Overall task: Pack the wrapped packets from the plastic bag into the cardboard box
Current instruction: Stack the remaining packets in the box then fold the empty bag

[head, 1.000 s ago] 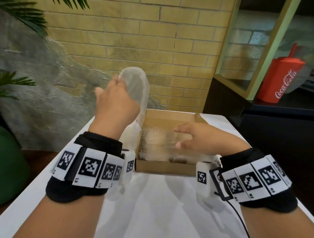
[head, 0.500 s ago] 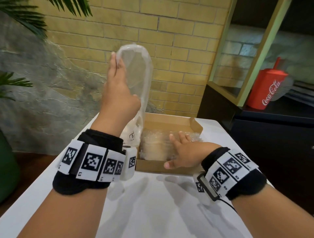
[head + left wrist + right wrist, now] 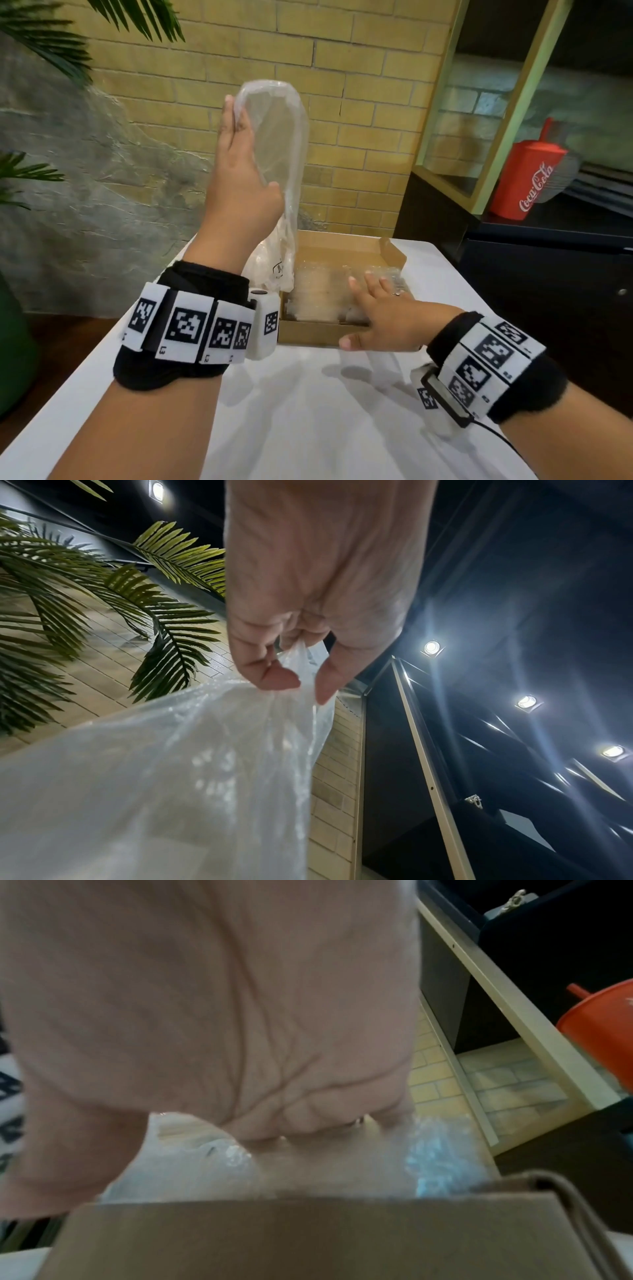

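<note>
The left-wrist view is showing what the head view hides — the left hand (image 3: pixel 308 610) is pinching the gathered end of the clear, crinkled plastic bag (image 3: pixel 164 777) between thumb and curled fingertips. From the head view that hand (image 3: pixel 239 192) is only showing its back, held high, with the bag (image 3: pixel 277 144) hanging from it. The bag's long axis is running nearly upright, its lower end trailing down to the left edge of the shallow brown cardboard box (image 3: pixel 390 253).

The right hand (image 3: pixel 383 318) is lying flat, fingers straight and spread, on the bubble-wrapped packets (image 3: pixel 318 294) filling the box; its thumb is reaching over the near wall. The right-wrist view is adding the palm side (image 3: pixel 212 1015), blurred, pressing against the wrap (image 3: pixel 435 1153) just behind the box's near wall (image 3: pixel 274 1237).

The box is sitting on a white table (image 3: pixel 308 411) — set against a yellow brick wall (image 3: pixel 359 102). Green palm fronds (image 3: pixel 41 44) are hanging at the left, and a red Coca-Cola container (image 3: pixel 527 178) is standing on a dark counter at the right.
</note>
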A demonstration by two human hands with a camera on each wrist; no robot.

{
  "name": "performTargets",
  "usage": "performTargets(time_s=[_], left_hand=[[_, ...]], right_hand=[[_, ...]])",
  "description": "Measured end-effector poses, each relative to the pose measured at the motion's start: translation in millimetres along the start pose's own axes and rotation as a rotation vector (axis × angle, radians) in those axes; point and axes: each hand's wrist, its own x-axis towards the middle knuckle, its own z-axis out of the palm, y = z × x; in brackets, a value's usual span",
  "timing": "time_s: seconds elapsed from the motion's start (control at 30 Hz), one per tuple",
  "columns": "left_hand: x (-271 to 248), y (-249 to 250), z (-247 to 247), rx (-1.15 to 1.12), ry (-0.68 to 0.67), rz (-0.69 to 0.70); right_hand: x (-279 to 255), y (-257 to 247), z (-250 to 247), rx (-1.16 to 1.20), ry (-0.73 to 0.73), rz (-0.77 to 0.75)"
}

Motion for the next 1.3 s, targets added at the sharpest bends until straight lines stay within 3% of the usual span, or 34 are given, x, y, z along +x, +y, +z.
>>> performTargets(time_s=[0.3, 0.43, 0.5, 0.63, 0.67, 0.83, 1.1, 1.3], left_hand=[[1.0, 3.0, -1.0, -0.021, 0.003, 0.011], [2.0, 2.4, -3.2, -0.047, 0.005, 0.025], [2.0, 2.4, -4.1, -0.058, 0.001, 0.041], [2.6, 1.9, -3.7, -0.096, -0.008, 0.084], [2.3, 1.9, -2.8, -0.106, -0.007, 0.099], [-2.7, 7.8, 0.5, -0.121, -0.013, 0.168], [-9.9, 18.1, 2.8, -0.294, -0.175, 0.267], [-13.2, 21.2, 7.1, -0.302, -0.242, 0.288]], right_hand=[[33.0, 1.0, -11.3, -0.001, -0.019, 0.067], [22.9, 2.1, -15.3, 0.074, 0.011, 0.02], [11.9, -1.9, -24.5, 0.174, 0.152, -0.057], [-5.0, -18.0, -46.7, 0.585, 0.648, -0.157], [-4.8, -22.1, -49.7, 0.683, 0.661, -0.162], [4.7, -42.1, -46.7, 1.001, 0.348, -0.203], [30.6, -55.0, -47.4, 1.411, 0.551, -0.016], [37.5, -64.2, -47.3, 1.422, 0.725, -0.029]])
